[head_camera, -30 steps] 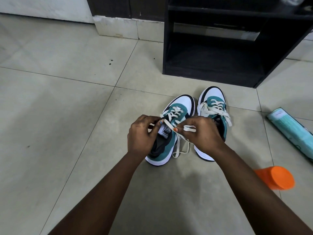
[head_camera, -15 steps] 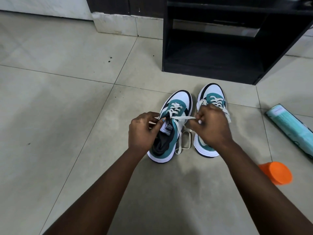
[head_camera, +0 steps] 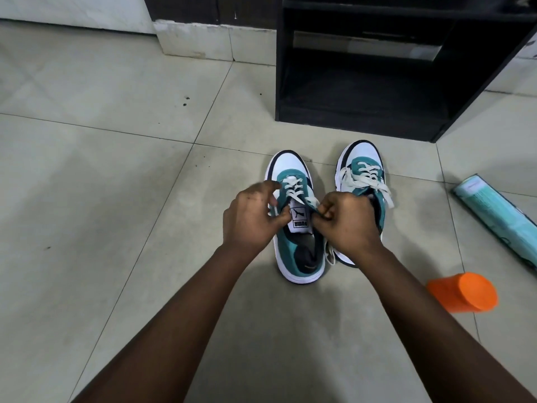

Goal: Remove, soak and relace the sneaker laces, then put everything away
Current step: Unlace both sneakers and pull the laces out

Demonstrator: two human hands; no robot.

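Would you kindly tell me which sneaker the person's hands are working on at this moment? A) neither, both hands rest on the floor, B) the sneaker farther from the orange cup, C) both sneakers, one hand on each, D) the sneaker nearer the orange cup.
B: the left hand and the right hand meet over the tongue of the left sneaker, the right hand pinching its lace; the right sneaker, nearer the orange cup, already carries a tied bow.

Soft, even daylight

The left hand (head_camera: pixel 252 216) looks blurry; edges bend; a faint shadow lies on the floor (head_camera: pixel 87 199).
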